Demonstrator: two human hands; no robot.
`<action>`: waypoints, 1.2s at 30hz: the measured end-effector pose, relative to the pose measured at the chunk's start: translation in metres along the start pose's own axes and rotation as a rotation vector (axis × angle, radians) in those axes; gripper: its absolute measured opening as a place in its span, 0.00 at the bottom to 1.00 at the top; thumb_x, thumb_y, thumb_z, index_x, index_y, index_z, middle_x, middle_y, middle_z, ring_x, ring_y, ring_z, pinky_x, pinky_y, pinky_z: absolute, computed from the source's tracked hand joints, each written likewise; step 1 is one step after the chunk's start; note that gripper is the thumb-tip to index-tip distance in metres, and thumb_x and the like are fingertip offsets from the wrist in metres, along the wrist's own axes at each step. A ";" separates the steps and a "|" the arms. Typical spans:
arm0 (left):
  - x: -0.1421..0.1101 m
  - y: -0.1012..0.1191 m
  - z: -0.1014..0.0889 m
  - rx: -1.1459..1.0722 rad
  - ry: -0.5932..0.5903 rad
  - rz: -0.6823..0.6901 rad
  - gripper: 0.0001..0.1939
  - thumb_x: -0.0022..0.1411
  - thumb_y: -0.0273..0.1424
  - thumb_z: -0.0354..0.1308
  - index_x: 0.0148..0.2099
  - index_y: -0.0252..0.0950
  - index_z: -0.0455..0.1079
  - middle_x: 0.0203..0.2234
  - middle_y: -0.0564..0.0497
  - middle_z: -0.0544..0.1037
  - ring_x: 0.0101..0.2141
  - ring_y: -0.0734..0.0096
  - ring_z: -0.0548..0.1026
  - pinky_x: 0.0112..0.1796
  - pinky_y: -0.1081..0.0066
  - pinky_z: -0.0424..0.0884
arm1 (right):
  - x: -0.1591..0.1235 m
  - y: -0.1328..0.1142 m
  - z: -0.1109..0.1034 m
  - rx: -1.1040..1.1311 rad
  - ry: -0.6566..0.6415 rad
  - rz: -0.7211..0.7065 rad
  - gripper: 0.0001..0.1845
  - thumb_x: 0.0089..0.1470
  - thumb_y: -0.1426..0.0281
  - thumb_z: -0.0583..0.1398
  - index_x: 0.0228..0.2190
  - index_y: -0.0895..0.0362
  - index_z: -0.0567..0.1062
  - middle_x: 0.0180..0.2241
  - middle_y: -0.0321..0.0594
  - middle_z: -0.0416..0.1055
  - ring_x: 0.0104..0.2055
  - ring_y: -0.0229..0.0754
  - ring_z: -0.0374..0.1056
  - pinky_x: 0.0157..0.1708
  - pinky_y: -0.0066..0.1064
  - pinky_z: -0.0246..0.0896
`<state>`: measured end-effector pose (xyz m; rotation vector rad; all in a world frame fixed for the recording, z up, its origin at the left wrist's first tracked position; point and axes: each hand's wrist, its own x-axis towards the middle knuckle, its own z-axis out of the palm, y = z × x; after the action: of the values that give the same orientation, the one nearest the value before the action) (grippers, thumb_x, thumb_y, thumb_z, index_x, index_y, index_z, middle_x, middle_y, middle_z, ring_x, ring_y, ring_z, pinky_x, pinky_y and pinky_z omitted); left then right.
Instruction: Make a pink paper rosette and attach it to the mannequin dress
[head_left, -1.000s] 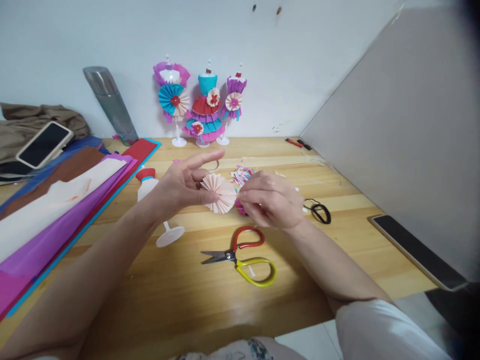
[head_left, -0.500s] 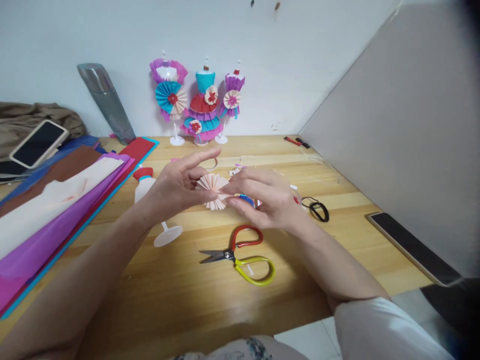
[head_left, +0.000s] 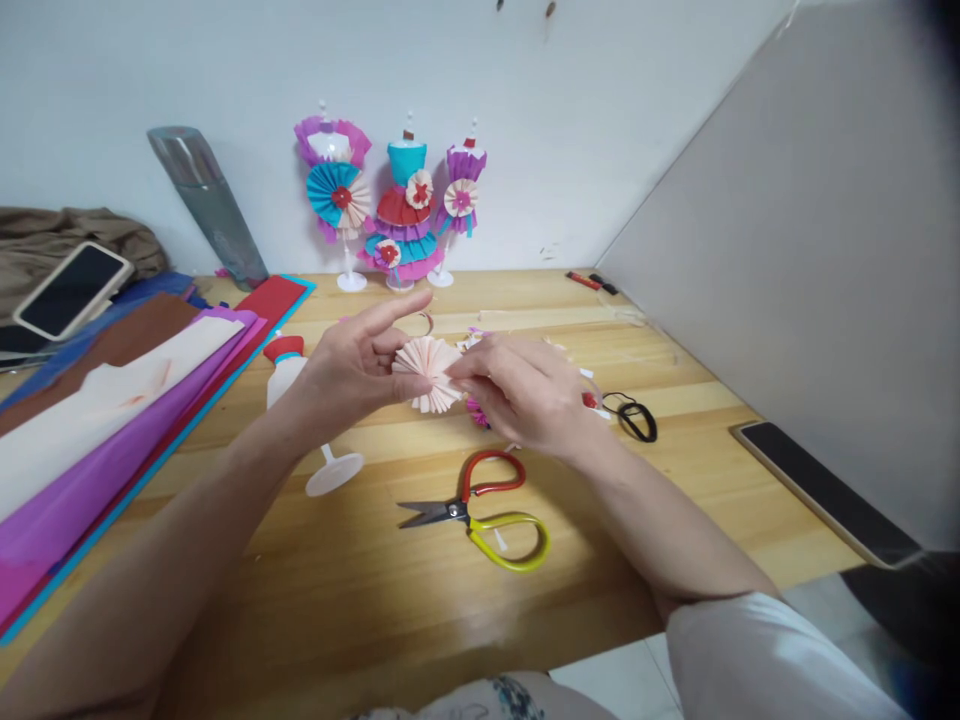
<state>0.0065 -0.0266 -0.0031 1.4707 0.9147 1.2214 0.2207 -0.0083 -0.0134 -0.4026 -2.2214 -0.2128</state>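
A round, pleated pale-pink paper rosette is held up over the table. My left hand pinches its left side, thumb across the front and index finger stretched out above. The fingertips of my right hand are closed on the rosette's right edge. Below the hands lie scissors, blades apart, with one red and one yellow handle. Partly behind my left wrist is a small white dress form with a red paper top. A bit of magenta paper shows under my right hand.
Coloured paper sheets are stacked at the left, with a phone and a bottle behind. Three dressed mannequins stand against the wall. To the right are a black hair tie and a dark phone.
My right hand's fingers have shifted from across the rosette's middle to its right edge, so more of its face shows. My left hand keeps its hold.
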 end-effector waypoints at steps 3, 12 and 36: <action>0.002 -0.004 -0.004 -0.074 -0.125 -0.105 0.47 0.45 0.32 0.77 0.68 0.40 0.66 0.35 0.48 0.83 0.39 0.55 0.82 0.37 0.63 0.78 | 0.002 -0.002 -0.001 0.046 0.016 0.029 0.09 0.66 0.76 0.56 0.33 0.54 0.71 0.27 0.37 0.73 0.29 0.38 0.70 0.30 0.30 0.64; 0.006 -0.013 -0.008 -0.262 -0.059 -0.187 0.49 0.46 0.40 0.77 0.67 0.32 0.64 0.40 0.42 0.85 0.42 0.54 0.83 0.43 0.61 0.79 | -0.002 0.000 0.004 0.001 0.155 0.180 0.07 0.62 0.77 0.60 0.35 0.53 0.75 0.30 0.37 0.77 0.31 0.39 0.73 0.31 0.31 0.66; 0.005 -0.013 -0.004 -0.010 0.111 -0.118 0.34 0.41 0.34 0.77 0.53 0.32 0.77 0.32 0.48 0.83 0.35 0.59 0.82 0.38 0.63 0.80 | 0.000 -0.006 0.011 0.260 0.101 0.466 0.07 0.59 0.72 0.62 0.31 0.55 0.81 0.28 0.37 0.81 0.28 0.39 0.75 0.31 0.31 0.69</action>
<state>0.0042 -0.0181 -0.0146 1.3323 1.0536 1.2279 0.2107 -0.0102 -0.0208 -0.7299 -1.9601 0.2942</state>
